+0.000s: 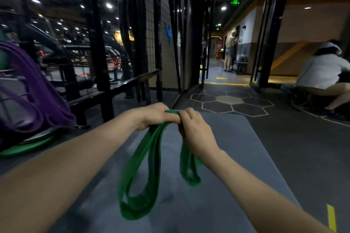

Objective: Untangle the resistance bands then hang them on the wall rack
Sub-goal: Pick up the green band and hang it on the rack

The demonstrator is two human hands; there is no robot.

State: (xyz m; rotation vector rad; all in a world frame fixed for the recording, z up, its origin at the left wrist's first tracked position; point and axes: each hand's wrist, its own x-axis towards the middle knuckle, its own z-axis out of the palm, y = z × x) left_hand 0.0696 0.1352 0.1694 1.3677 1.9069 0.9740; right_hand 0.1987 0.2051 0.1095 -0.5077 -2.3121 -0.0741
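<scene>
1. Our left hand [155,116] and right hand [195,134] are close together, both gripping the green band [145,166] near us.
2. Its loops hang down, maybe tangled.
3. We have not hung it yet.

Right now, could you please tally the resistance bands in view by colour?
Green band, gripped at its top by the left hand and the right hand: 1
Purple bands, a draped bundle at far left, strands too tangled to separate: counted as 1
Total: 2
</scene>
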